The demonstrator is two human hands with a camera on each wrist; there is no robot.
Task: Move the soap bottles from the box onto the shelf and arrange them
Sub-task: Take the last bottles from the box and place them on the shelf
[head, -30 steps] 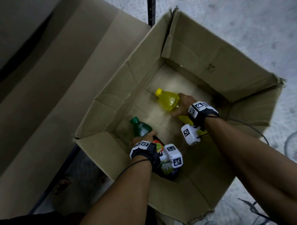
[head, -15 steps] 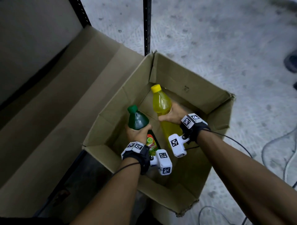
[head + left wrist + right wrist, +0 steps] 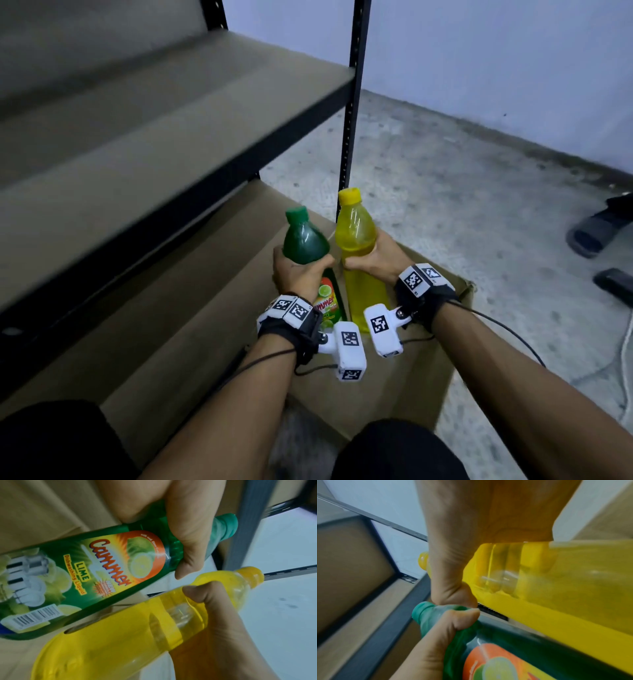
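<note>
The left hand (image 3: 297,270) is wrapped around the green bottle (image 3: 305,240), just under its neck. The right hand (image 3: 373,261) is wrapped around the yellow bottle (image 3: 356,233) in the same way. Both bottles stand almost straight up, caps on top, side by side and very close together. The two thumbs nearly meet between them. The bottles are held above the open box (image 3: 445,363), whose far edge shows just past the right wrist. In the left wrist view the green bottle has a lime label and the yellow one looks bare.

The shelf (image 3: 164,113) is to the left of the bottles and reaches higher than their caps. Its front edge is a dark metal bar. A black post (image 3: 352,102) with small holes stands right behind the yellow cap. There is open room over the near shelf board, and another board sits above it. A brown board lies lower down, by the left arm.

There are two bottles, one green and one yellow. There are two hands, and each wrist wears a black band with white blocks. There is one box.

The floor (image 3: 462,192) is gray and speckled. A pale wall runs along the back. A dark sandal (image 3: 596,229) lies on the floor far to the right, well away from the box.
</note>
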